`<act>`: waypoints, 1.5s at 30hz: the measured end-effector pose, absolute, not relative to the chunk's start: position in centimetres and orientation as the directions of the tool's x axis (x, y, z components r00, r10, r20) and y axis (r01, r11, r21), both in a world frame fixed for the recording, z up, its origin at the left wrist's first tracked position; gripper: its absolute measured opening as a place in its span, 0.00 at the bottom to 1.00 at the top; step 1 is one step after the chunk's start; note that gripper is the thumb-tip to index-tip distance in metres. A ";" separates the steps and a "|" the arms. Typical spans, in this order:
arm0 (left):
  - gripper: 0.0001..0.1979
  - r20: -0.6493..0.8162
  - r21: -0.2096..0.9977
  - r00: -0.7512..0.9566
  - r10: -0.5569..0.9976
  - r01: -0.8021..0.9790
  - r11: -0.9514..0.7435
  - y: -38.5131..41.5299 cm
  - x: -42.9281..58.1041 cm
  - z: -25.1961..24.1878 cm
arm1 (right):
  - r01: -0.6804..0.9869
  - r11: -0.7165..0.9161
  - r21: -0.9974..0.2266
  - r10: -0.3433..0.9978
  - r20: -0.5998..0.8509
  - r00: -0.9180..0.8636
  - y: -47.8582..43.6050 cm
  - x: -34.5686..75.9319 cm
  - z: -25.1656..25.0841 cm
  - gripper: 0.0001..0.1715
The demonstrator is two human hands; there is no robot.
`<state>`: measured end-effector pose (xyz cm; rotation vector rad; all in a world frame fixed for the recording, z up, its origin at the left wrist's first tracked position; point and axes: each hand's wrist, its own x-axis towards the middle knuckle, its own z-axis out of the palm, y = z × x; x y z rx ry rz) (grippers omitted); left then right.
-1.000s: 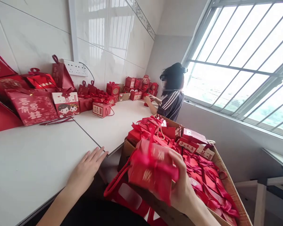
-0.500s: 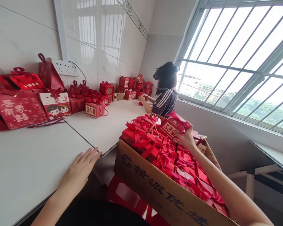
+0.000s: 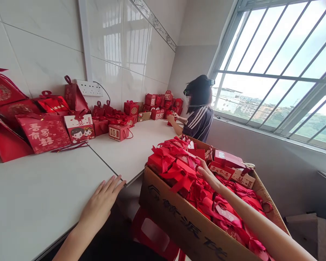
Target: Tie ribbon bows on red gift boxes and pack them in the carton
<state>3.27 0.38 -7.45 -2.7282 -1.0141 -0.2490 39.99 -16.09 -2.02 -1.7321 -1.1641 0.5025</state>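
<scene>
My left hand (image 3: pixel 104 195) lies flat on the white table (image 3: pixel 51 195) near its edge, fingers stretched, holding nothing. My right hand (image 3: pixel 206 173) reaches into a brown cardboard carton (image 3: pixel 179 223) packed with red gift boxes tied with ribbon. Its fingers are closed at the side of a red gift box (image 3: pixel 188 160) that sits among the others at the top of the pile. Part of that grip is hidden by the ribbons. Towards the carton's far side lie flatter red and cream printed boxes (image 3: pixel 222 171).
Red gift bags (image 3: pixel 43 133) and a small double-happiness box (image 3: pixel 119 132) stand along the tiled wall beneath a socket strip (image 3: pixel 89 88). Beyond the carton a person (image 3: pixel 198 116) works at the table's far end, near stacked red boxes. A red stool (image 3: pixel 154 232) is below the carton.
My right hand has brought the red gift box down and leftward from above the carton onto the pile. My left hand stays flat on the table. The view has shifted slightly.
</scene>
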 end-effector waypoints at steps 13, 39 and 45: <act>0.41 0.089 0.193 0.774 0.627 0.604 -0.773 -0.7 3.3 -6.9 | 0.987 -0.112 -0.116 0.897 0.416 0.151 -6.1 38.4 10.0 0.19; 0.13 0.467 0.869 -0.693 0.549 0.474 -0.142 7.8 -20.8 -4.4 | 0.318 0.884 0.343 0.256 0.215 -0.942 16.4 -15.3 4.3 0.14; 0.12 0.526 0.829 -0.627 0.575 0.530 -0.180 7.8 -20.6 -4.9 | 0.202 0.898 0.390 0.142 0.178 -0.974 18.0 -20.3 1.5 0.13</act>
